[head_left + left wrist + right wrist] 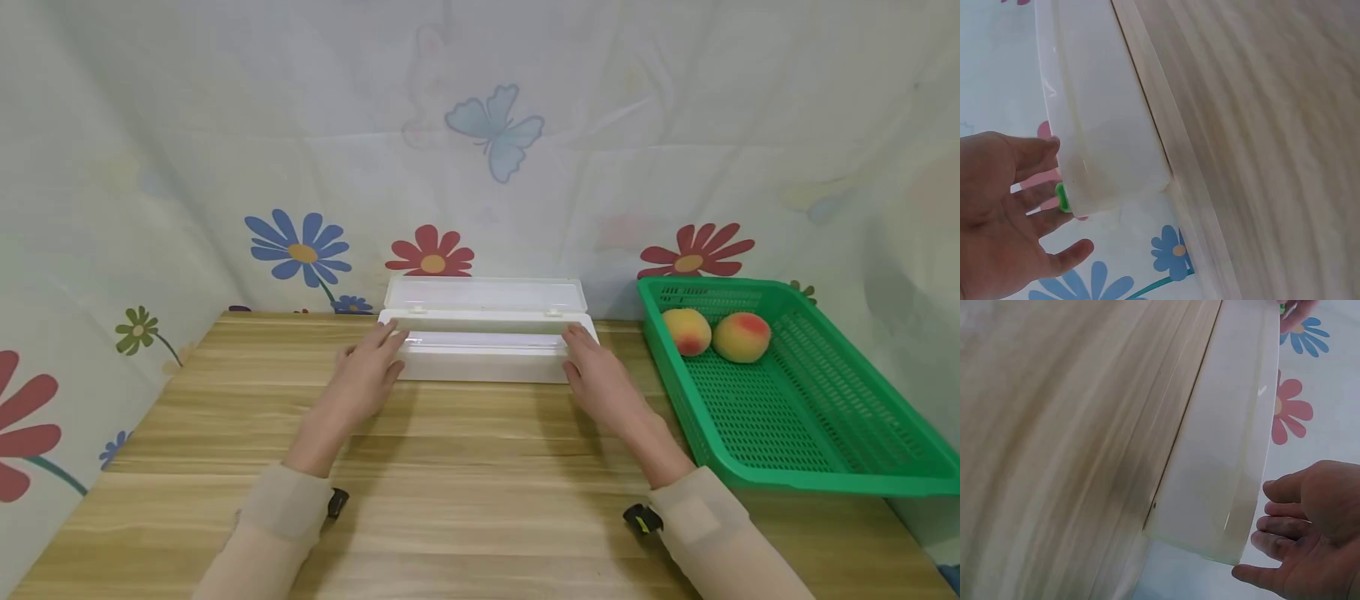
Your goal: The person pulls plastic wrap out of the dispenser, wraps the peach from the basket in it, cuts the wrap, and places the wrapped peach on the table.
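Observation:
In the head view a long white box that looks like a cling film dispenser lies at the table's far edge. Its hinged clear lid stands raised behind it, and a shiny clear roll lies inside. My left hand is at the box's left end, thumb and fingertips at its rim. At the right end, my right hand has its fingertips on the rim. Both hands' fingers are spread and fairly straight in the wrist views. A small green piece shows beside my left fingers; its kind is unclear.
A green plastic basket stands on the right of the table, with two peaches at its far left corner. A flower-printed cloth hangs behind the wooden table. Both wrists carry black straps or cameras.

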Action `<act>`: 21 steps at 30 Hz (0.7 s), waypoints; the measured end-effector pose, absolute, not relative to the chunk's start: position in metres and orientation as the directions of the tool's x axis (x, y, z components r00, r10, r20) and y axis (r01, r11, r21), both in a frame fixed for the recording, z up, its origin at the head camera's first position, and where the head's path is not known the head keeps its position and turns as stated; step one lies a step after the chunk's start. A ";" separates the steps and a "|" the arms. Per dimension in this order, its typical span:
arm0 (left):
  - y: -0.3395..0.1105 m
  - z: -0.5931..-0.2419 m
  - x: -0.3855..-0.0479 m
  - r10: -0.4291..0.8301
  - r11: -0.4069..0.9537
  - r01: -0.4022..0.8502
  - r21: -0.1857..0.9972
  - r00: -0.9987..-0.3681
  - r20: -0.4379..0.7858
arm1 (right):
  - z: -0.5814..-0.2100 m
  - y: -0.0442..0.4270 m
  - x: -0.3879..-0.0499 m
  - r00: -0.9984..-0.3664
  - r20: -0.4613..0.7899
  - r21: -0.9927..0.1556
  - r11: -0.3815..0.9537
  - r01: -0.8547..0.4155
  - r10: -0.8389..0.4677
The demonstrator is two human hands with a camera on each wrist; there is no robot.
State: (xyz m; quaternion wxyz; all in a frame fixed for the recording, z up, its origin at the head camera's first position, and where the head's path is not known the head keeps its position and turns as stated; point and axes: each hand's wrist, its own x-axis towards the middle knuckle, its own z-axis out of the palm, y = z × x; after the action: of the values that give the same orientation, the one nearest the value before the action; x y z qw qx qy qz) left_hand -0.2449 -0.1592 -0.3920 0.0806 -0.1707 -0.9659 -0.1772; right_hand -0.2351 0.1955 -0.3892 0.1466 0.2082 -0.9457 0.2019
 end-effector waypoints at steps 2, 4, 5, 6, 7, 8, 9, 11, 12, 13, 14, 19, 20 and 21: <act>-0.157 -0.392 -0.247 0.302 0.882 0.361 0.305 -0.927 0.225 | -0.390 0.195 -0.237 -0.869 0.367 -0.310 0.837 -0.451 -0.332; -0.155 -0.393 -0.248 0.304 0.883 0.367 0.294 -0.923 0.238 | -0.390 0.195 -0.239 -0.872 0.365 -0.295 0.848 -0.441 -0.326; -0.155 -0.394 -0.249 0.304 0.884 0.368 0.289 -0.921 0.243 | -0.390 0.195 -0.240 -0.874 0.362 -0.288 0.853 -0.435 -0.323; -0.154 -0.394 -0.249 0.303 0.883 0.369 0.291 -0.920 0.248 | -0.391 0.194 -0.240 -0.879 0.355 -0.283 0.860 -0.425 -0.318; -0.154 -0.395 -0.249 0.301 0.881 0.369 0.296 -0.920 0.251 | -0.391 0.194 -0.241 -0.883 0.349 -0.280 0.865 -0.416 -0.312; -0.154 -0.396 -0.249 0.298 0.880 0.369 0.299 -0.919 0.257 | -0.392 0.194 -0.242 -0.887 0.344 -0.277 0.870 -0.408 -0.307; -0.154 -0.397 -0.249 0.295 0.879 0.369 0.303 -0.918 0.264 | -0.393 0.193 -0.242 -0.891 0.340 -0.278 0.873 -0.402 -0.302; -0.154 -0.398 -0.248 0.286 0.876 0.368 0.312 -0.917 0.278 | -0.394 0.193 -0.243 -0.891 0.341 -0.280 0.872 -0.401 -0.300; -0.154 -0.399 -0.248 0.282 0.873 0.369 0.319 -0.915 0.288 | -0.395 0.193 -0.244 -0.889 0.345 -0.282 0.871 -0.403 -0.300; -0.154 -0.399 -0.248 0.277 0.871 0.370 0.324 -0.913 0.298 | -0.395 0.194 -0.244 -0.886 0.353 -0.283 0.868 -0.408 -0.301; -0.154 -0.399 -0.248 0.271 0.869 0.367 0.332 -0.914 0.302 | -0.395 0.194 -0.245 -0.883 0.359 -0.286 0.865 -0.413 -0.303; -0.152 -0.393 -0.252 0.239 0.868 0.338 0.363 -0.926 0.291 | -0.392 0.195 -0.247 -0.879 0.374 -0.326 0.845 -0.424 -0.297; -0.151 -0.392 -0.253 0.235 0.871 0.331 0.363 -0.930 0.284 | -0.392 0.195 -0.247 -0.881 0.373 -0.340 0.841 -0.421 -0.290; -0.151 -0.390 -0.254 0.231 0.874 0.325 0.361 -0.932 0.280 | -0.391 0.195 -0.247 -0.884 0.372 -0.352 0.839 -0.415 -0.282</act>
State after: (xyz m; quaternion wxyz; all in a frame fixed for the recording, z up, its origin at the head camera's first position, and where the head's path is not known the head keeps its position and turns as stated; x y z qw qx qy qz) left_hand -0.2537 -0.1509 -0.3902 0.1150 -0.1446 -0.9612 -0.2050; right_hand -0.2475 0.1952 -0.3911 0.1546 0.1841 -0.9463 0.2162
